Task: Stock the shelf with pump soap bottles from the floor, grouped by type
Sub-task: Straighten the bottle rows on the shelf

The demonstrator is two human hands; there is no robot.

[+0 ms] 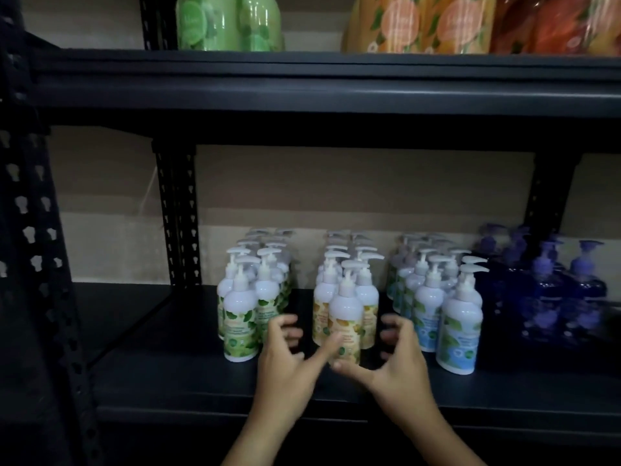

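Observation:
Four groups of pump soap bottles stand in rows on the dark shelf (161, 375): green-labelled white bottles (240, 307), yellow-labelled white bottles (346, 307), blue-labelled white bottles (460, 317) and dark blue bottles with purple pumps (551, 297). My left hand (289, 358) and my right hand (400, 358) flank the front yellow-labelled bottle, fingers spread and loosely curled. Both thumbs reach across the lower front of that bottle. The fingers stay apart from its sides.
Large green bottles (228, 21) and orange bottles (420, 25) stand on the shelf above. A perforated black upright (178, 216) rises behind the green group and a thicker post (37, 230) frames the left. Bare shelf lies left of the green group.

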